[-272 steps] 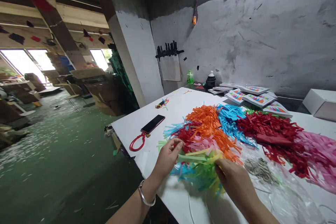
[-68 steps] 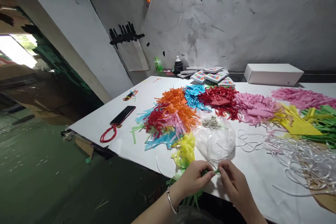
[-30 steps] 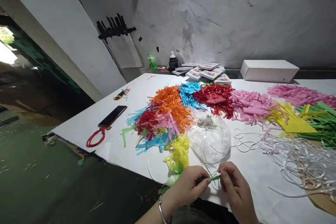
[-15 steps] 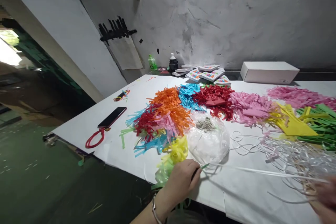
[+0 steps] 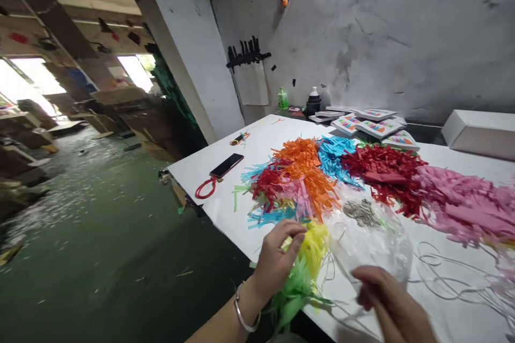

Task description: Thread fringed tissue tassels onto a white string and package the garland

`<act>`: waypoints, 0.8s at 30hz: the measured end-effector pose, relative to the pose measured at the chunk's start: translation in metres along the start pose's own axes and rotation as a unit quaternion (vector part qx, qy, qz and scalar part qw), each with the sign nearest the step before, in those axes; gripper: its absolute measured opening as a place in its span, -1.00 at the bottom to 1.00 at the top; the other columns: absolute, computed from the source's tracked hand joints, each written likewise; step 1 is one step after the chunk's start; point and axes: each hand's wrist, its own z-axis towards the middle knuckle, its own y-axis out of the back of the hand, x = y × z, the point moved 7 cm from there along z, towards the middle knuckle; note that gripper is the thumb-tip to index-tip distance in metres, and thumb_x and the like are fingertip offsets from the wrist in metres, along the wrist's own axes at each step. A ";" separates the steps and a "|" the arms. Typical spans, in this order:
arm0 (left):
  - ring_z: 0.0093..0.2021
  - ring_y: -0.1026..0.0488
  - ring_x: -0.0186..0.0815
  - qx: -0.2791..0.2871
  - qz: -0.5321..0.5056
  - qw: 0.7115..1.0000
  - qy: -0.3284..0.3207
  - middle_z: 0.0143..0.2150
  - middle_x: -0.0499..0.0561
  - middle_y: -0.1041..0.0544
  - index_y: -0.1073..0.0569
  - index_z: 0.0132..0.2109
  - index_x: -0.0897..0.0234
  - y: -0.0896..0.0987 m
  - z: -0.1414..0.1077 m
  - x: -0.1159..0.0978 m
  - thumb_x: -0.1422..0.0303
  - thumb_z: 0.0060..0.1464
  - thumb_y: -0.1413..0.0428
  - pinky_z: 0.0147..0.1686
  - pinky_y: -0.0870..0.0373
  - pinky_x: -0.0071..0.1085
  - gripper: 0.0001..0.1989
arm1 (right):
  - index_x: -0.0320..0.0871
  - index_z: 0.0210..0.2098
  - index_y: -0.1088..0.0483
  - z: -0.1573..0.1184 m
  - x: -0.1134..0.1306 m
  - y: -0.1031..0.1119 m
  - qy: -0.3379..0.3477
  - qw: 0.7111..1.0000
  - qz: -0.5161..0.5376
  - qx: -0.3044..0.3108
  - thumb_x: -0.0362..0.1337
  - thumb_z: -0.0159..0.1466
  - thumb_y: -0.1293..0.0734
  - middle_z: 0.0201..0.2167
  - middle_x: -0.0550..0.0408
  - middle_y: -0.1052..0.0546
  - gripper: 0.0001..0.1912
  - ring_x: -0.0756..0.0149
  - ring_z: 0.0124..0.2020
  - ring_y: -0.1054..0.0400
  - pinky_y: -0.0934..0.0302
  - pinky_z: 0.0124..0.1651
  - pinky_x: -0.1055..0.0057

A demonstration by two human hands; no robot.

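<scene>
My left hand, with a bracelet at the wrist, hovers at the yellow tissue-paper fringe. Its fingers are bent, with a gap between thumb and forefinger. Below it, a green paper tassel hangs at the table's front edge, a thin cord running from its twisted tip to the right. Over the table in front of a clear plastic bag is my right hand, its fingers curled and blurred; I cannot make out whether they hold anything. Small greyish pieces lie in or on the bag.
Orange fringe, blue fringe, dark red fringe and pink fringe spread across the white table. Loose silvery cord lies right. A phone is at the left; printed packs and a white box stand behind.
The view has swung left. My left hand has left the green tassel tip and risen to the yellow fringe. My right hand has come in from the far right; the cord, taut before, is slack.
</scene>
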 end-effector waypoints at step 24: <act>-0.31 -0.37 -0.30 0.095 -0.263 0.943 0.179 -0.32 0.03 -0.47 -0.56 -0.21 0.33 -0.041 -0.009 0.037 0.01 0.20 -0.13 -0.26 -0.32 -0.42 -0.58 | -0.01 -0.08 -0.45 0.021 0.031 -0.033 0.090 0.995 -0.009 -0.036 -0.20 0.42 -0.20 -0.28 0.10 -0.55 -0.80 0.40 -0.42 -0.48 -0.39 -0.37 0.59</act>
